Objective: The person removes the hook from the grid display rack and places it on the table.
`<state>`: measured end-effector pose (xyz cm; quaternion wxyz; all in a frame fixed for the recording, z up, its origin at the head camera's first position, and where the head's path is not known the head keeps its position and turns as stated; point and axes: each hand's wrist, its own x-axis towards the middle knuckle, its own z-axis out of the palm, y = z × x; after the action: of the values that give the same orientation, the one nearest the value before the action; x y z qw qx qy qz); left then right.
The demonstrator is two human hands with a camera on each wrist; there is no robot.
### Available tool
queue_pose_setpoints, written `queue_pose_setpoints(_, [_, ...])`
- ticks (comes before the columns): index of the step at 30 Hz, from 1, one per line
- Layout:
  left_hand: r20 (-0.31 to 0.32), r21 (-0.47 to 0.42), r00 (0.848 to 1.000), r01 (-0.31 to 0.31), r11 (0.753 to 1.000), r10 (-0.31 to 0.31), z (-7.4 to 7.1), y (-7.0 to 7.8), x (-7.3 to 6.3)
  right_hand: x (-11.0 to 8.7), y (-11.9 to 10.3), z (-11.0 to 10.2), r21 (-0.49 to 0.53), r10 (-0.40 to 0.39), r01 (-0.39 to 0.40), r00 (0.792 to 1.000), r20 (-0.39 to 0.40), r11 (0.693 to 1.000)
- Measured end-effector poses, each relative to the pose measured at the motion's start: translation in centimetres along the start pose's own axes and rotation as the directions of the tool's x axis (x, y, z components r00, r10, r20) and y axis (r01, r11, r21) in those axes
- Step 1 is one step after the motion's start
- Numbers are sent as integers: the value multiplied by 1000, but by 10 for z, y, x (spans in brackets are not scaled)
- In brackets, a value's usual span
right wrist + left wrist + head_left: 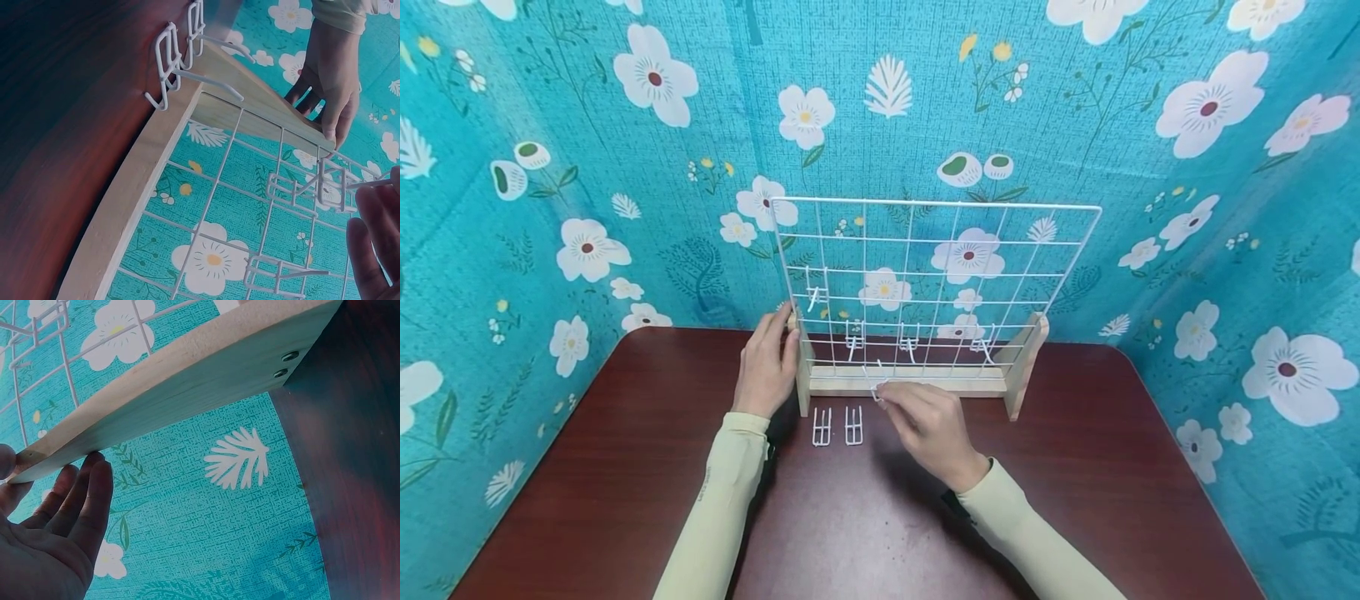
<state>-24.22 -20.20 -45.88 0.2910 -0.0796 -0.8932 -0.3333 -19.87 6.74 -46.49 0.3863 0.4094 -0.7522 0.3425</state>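
A white wire grid panel (910,272) stands upright in a wooden stand (1027,367). My left hand (767,358) holds the upper end of the stand's left side board (156,394), thumb on one side and fingers on the other. Between the thumb and fingertips of my right hand (934,425) is a white wire hook (334,187), held just in front of the grid's lower part. One hook (816,296) hangs higher on the grid at the left. Lower down is a row of hooks, among them a middle hook (910,342) and a right hook (982,343).
Two loose wire hooks, a left one (822,429) and a right one (853,427), lie on the dark red-brown table (1120,483) in front of the stand. A teal flowered curtain (700,167) hangs behind the table and along both sides.
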Motion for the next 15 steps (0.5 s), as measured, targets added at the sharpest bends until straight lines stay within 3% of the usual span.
queue_pose_setpoints(15, [-11,5,1000,-16,1000,16,1,-1,1,-3,0,2,-4,24,-24,999,40,1000])
